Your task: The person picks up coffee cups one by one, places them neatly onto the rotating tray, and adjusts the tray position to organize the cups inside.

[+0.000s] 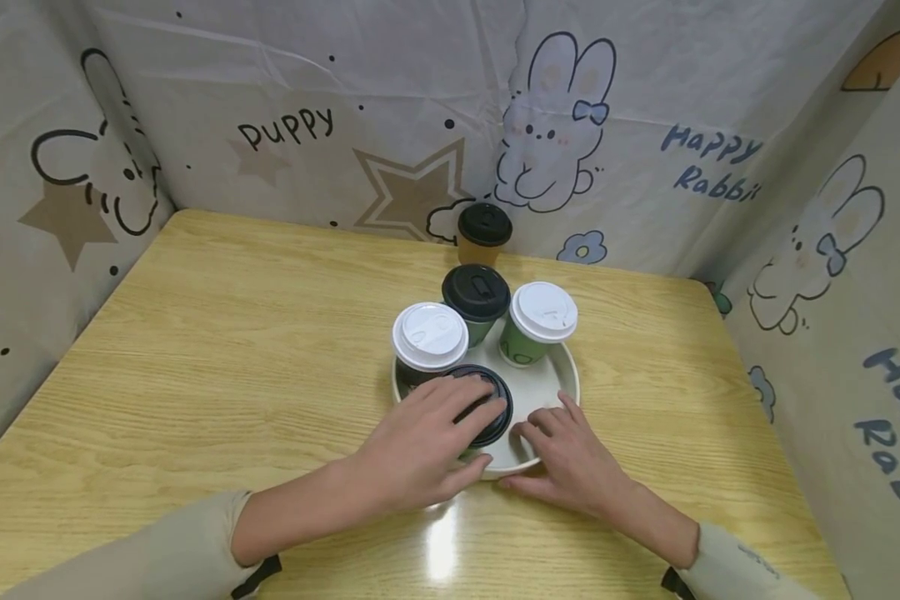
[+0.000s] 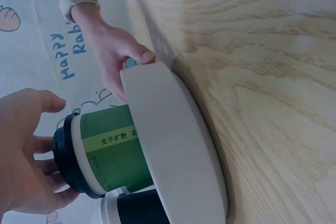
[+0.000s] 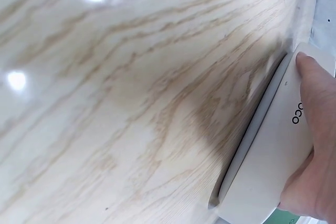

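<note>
Resting on the black plastic lid of a green paper cup (image 1: 483, 408), the left hand (image 1: 420, 446) has its fingers spread over the top of the lid, with the thumb reaching along the near side below it. In the left wrist view the same hand (image 2: 23, 153) curves loosely around the lid end of this cup (image 2: 105, 150), and I cannot tell if the fingers press it firmly. The cup stands at the near left of a round off-white tray (image 1: 562, 392) on the light wooden worktop (image 1: 232, 350).

The right hand (image 1: 570, 454) lies at the near right edge of the tray, fingers fairly straight and laid over the rim and onto the tray floor, while the thumb touches the outer wall. The right wrist view shows the thumb (image 3: 315, 103) flat against the white wall of the tray (image 3: 268, 161).

Three more cups stand on the tray: a dark paper cup with white lid (image 1: 429, 337) at the left, a green paper cup with black lid (image 1: 476, 296) at the back, and a green paper cup with white lid (image 1: 542, 321) at the right. They are close together. A brown paper cup with black lid (image 1: 483, 233) stands apart behind the tray, near the cartoon rabbit curtain (image 1: 547, 125) which encloses the worktop.
</note>
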`<state>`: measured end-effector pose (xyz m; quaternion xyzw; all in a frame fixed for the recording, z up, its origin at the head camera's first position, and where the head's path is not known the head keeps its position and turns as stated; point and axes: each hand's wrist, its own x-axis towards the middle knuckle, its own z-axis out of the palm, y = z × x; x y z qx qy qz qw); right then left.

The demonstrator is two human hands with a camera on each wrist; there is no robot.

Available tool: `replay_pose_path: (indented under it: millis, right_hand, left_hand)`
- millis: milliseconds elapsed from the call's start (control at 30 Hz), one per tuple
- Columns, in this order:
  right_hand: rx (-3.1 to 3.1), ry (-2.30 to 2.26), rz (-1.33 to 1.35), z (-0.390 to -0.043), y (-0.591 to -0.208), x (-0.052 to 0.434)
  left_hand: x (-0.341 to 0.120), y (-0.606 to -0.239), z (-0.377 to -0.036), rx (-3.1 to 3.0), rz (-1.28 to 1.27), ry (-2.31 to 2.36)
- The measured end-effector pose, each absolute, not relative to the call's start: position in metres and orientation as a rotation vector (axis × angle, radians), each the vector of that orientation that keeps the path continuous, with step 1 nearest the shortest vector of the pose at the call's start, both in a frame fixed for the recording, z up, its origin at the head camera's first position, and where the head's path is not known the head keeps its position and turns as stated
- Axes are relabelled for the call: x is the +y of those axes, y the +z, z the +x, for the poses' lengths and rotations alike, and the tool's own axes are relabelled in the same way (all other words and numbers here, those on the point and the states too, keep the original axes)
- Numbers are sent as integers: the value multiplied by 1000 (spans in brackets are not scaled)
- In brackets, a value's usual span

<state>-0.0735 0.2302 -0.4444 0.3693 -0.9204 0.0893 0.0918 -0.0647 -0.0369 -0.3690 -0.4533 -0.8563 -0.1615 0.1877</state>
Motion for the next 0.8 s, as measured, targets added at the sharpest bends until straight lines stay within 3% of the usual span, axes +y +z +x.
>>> replay_pose_path:
  millis: [500, 800]
  right_hand:
    - [-2750, 178, 1126, -75, -438, 231]
    - [-2701, 173, 1380, -93, -430, 247]
  left_hand:
    - [-37, -375, -70, -2333, -1300, -421]
    - [-37, -376, -70, -2319, -1304, -400]
